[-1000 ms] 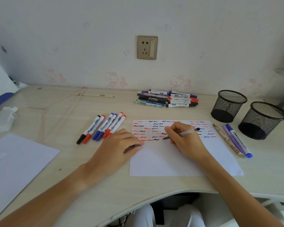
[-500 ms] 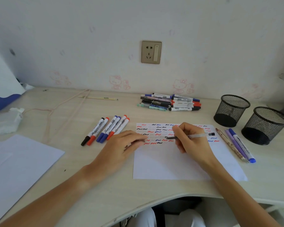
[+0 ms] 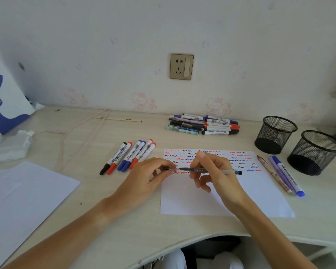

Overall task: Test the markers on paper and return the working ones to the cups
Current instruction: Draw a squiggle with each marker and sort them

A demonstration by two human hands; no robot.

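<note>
- Two hands meet over the test paper: my right hand grips a slim clear-barrelled pen held nearly level, tip pointing left, and my left hand pinches what I take to be its small cap just off the tip.
- I judge the step in hand to be recapping this pen after its trial, so I would line the cap up square with the tip before pushing; a skewed push could bend the tip or smear ink on my fingers.
- I would press until the cap seats fully. Whether it clicks home I cannot tell from here.
- Rows of red, blue and black squiggles fill the top of the paper; I cannot pick out which mark belongs to this pen, so I would look at the newest stroke before I decide where the pen goes.
- If it wrote well, it belongs in one of the two black mesh cups, which stand well apart from my hands at the far right of the table.
- Six markers lie in a row just left of the paper, three pens lie along its right edge, and an untested-looking pile sits near the wall.
- I would keep the sorted groups apart when reaching across, lifting the pen over the three by the cups rather than sweeping through them.
</note>
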